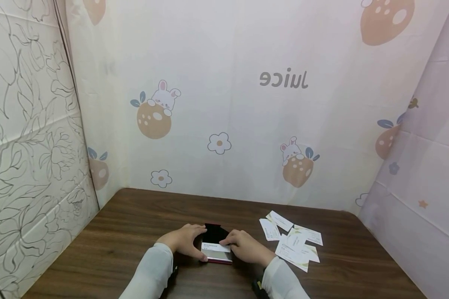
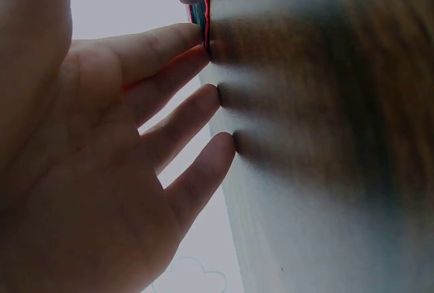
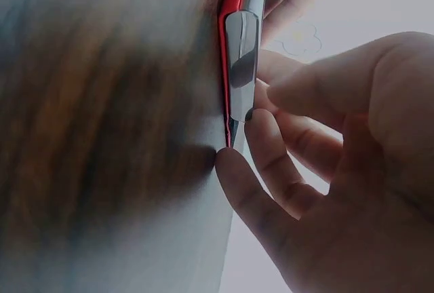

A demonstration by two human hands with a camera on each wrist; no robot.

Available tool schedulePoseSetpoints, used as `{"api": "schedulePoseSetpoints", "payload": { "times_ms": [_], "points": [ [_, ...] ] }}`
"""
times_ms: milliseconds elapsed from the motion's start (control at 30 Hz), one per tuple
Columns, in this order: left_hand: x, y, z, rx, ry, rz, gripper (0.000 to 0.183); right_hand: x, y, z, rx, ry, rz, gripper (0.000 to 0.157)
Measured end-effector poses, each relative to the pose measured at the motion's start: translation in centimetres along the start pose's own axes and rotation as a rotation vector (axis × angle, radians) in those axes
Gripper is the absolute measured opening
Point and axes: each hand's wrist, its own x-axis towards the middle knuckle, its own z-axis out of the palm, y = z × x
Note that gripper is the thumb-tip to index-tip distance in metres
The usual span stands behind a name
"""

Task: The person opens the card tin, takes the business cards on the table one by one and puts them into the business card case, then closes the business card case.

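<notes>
"Red-edged, that card case (image 1: 218, 256); where does it lie?"

"Open on the wooden table (image 1: 108, 238); a white card (image 1: 211, 247) shows across it."

"And the hands?"

"Left hand (image 1: 183, 240) spread at its left side, thumb at the near corner; right hand (image 1: 247, 248) with fingers bent at the white card's right end; whether they pinch it, I can't tell; loose cards (image 1: 293, 248) lie farther right."

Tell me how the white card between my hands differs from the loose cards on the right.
The white card lies at the open case; the loose cards lie overlapping at mixed angles on the table. The right hand touches the white card; no hand touches the loose cards. Both are white with printed text.
</notes>
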Motion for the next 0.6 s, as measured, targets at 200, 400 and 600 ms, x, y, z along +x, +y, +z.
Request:
{"api": "schedulePoseSetpoints", "payload": {
  "times_ms": [200,400,600],
  "points": [
    [0.1,-0.2,0.1,-0.002,-0.002,-0.006,0.092,-0.2,0.2,-0.3,0.012,0.01,0.005,0.034],
    [0.1,-0.3,0.1,-0.003,0.004,0.001,0.092,-0.7,1.0,-1.1,0.108,0.002,0.027,0.028],
    [-0.1,-0.1,0.1,-0.02,0.003,0.01,0.091,-1.4,2.2,-2.6,0.127,0.033,0.051,0.031]
  ]
}}
